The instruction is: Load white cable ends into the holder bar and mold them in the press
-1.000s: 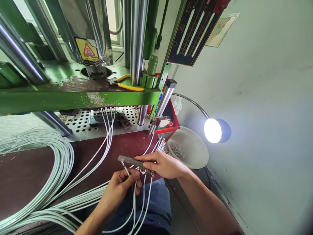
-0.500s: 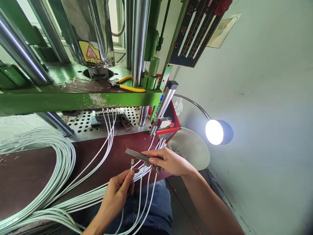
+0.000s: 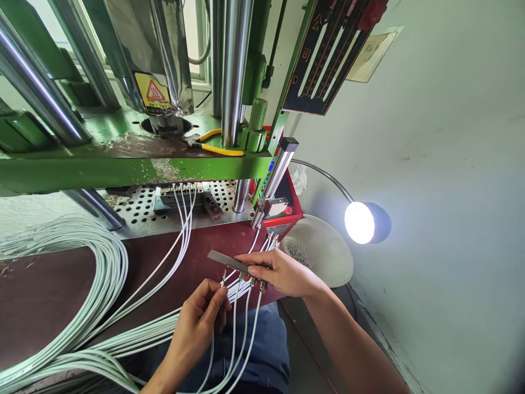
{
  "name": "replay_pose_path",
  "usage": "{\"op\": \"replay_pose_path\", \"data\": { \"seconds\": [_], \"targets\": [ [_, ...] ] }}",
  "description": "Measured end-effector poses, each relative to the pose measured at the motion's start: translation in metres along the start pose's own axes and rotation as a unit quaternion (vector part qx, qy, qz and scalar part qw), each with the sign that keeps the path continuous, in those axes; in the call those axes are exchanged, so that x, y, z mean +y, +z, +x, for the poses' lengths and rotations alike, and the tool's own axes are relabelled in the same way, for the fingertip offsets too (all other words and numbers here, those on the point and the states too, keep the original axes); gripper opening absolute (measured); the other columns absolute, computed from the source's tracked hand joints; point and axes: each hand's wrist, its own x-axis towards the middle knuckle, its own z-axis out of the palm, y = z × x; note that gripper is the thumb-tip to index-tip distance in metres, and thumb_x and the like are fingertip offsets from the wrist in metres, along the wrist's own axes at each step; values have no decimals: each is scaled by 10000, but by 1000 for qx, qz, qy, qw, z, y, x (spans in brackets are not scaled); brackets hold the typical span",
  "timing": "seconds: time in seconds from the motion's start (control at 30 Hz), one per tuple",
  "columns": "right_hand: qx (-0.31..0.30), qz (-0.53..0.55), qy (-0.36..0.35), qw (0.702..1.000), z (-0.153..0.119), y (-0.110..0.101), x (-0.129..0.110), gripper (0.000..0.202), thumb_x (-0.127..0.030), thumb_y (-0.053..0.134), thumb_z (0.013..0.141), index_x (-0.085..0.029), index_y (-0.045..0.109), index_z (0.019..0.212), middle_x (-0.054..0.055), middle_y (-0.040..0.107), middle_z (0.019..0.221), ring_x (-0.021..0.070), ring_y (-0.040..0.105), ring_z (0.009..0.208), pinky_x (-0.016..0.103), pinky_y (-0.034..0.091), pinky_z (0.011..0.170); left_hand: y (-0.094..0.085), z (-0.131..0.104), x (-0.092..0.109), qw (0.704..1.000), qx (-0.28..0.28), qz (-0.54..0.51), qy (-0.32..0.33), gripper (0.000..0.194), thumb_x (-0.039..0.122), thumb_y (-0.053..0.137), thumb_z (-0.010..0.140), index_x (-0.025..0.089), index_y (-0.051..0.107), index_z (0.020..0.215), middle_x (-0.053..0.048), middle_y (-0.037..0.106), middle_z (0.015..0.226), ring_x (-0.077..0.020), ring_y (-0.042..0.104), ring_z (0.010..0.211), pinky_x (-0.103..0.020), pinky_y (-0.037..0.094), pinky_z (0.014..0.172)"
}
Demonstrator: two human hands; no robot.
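Metal bar (image 3: 223, 259), in the head view, slants along a ten-to-four o'clock axis, its four o'clock part pinched between the right hand's (image 3: 283, 271) thumb and fingers. The left hand (image 3: 200, 314), nearer the bar's bare ten o'clock end, pinches a white cable; its metal plug (image 3: 224, 276) points to twelve o'clock, just beneath the bar and seemingly apart. Three cables (image 3: 246, 320) hang from the bar towards six o'clock.

Yellow warning label (image 3: 152, 93) on the shiny metal housing (image 3: 133, 38): a red triangle (image 3: 155, 91) with wavy heat lines above small print beginning "DON'T", remainder blurred. Black slotted panel (image 3: 323, 61): the characters "公" and "司". Red box (image 3: 293, 219): plate print too small to read.
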Motion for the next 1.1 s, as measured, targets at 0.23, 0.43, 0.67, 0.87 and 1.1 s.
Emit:
{"op": "replay_pose_path", "data": {
  "seconds": [0.23,0.43,0.67,0.87,1.1],
  "targets": [
    [-9,32,-2,999,0,4,0,397,-238,488,901,-187,632,1268,26,700,954,143,562,760,260,465,716,-2,1,6,998,-28,-58,-26,369,476,635,792,170,578,594,23,527,507,-101,448,462,-228,377,489],
    [5,17,5,1000,1,8,-4,400,-246,491,907,-215,628,1282,24,722,959,149,605,771,263,493,723,3,0,7,996,-4,-71,-46,353,481,673,751,169,590,610,25,525,500,-97,426,452,-222,359,463],
    [-14,9,-12,1000,1,8,-1,450,-237,486,911,-217,560,1354,21,723,956,109,572,620,231,487,626,-1,3,9,998,-18,-42,-41,402,503,660,754,170,553,556,30,497,471,-87,409,430,-217,327,444],
    [-24,11,0,1000,1,6,0,442,-250,497,918,-233,559,1356,10,708,888,105,548,612,214,463,587,2,2,6,985,-51,-150,-73,349,472,684,752,162,582,629,20,529,527,-84,433,438,-209,358,436],
    [-49,-24,-27,998,-1,0,-3,421,-254,514,908,-220,598,1319,-13,654,758,86,462,562,188,398,526,-5,8,12,958,-101,-216,-160,332,414,763,692,140,581,644,77,383,455,-11,206,374,-164,135,369]
  ]
}}
